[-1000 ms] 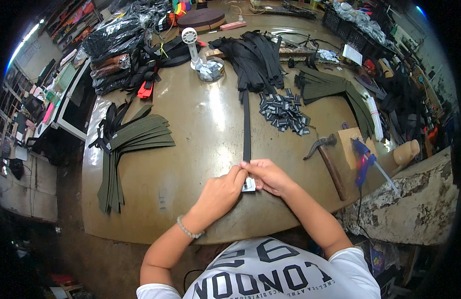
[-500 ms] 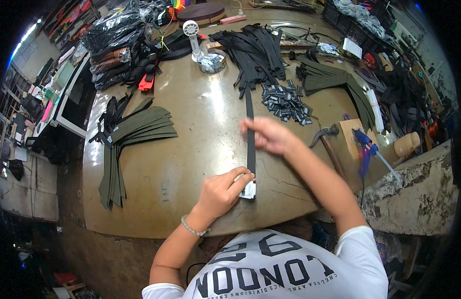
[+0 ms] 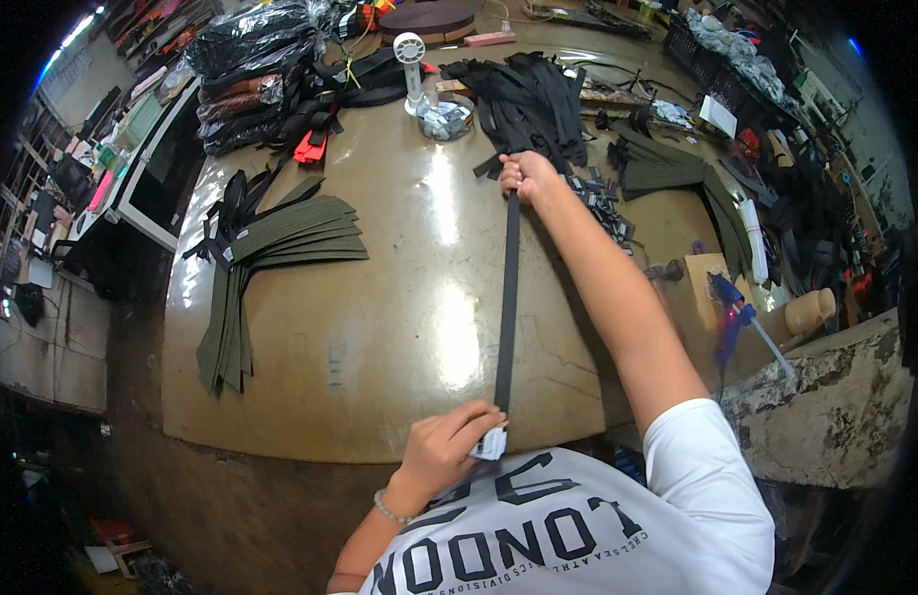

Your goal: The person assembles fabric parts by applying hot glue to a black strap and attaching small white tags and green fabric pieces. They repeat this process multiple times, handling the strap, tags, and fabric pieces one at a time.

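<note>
A black webbing strap (image 3: 509,297) runs taut from the table's near edge toward the back. My left hand (image 3: 439,446) pinches its near end together with a small stack of white labels (image 3: 490,445), close to my shirt. With the arm stretched out, my right hand (image 3: 528,178) is closed round the far end, just in front of a pile of black straps (image 3: 533,109). Small dark buckle-like pieces (image 3: 600,210) lie in a heap beside the right wrist, partly hidden by the forearm.
Olive straps lie fanned in a left bundle (image 3: 300,233) and a right bundle (image 3: 667,169). A small white fan (image 3: 409,59) stands by a clear tub (image 3: 446,119). To the right are a hammer (image 3: 665,271) and a blue glue gun (image 3: 729,293). Plastic-wrapped bundles (image 3: 245,79) are stacked at the back left.
My right hand has slid forward along the strap toward the pile. My left hand has drawn the near end and labels back toward my body, over the table edge.
</note>
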Demonstrator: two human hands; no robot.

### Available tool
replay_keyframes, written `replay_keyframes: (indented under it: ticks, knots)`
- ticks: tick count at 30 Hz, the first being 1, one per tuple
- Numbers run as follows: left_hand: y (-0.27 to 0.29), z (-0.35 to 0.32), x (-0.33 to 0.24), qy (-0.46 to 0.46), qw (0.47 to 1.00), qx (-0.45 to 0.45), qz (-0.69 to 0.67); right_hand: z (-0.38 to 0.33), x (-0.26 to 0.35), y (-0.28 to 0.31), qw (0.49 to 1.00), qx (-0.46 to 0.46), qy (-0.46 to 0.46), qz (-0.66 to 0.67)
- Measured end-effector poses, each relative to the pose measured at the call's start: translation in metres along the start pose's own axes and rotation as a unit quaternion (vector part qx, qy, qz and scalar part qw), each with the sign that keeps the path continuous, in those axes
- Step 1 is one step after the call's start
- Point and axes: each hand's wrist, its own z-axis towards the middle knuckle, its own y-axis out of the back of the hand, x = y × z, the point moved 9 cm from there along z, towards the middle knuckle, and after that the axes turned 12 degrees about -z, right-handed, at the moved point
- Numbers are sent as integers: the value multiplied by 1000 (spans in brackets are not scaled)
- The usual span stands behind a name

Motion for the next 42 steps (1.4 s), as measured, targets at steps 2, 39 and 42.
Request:
replay_keyframes:
  ticks: [2, 39, 42]
  knots:
    - [2, -8, 0, 0, 1000, 16, -21, 0, -2, 3, 1000, 9, 13, -11]
    - [-25, -1, 11, 99, 985, 85, 112, -204, -111, -21, 405, -29, 521, -751]
    - [-26, -3, 14, 114, 984, 81, 115, -230, -99, -20, 500, -35, 506, -702]
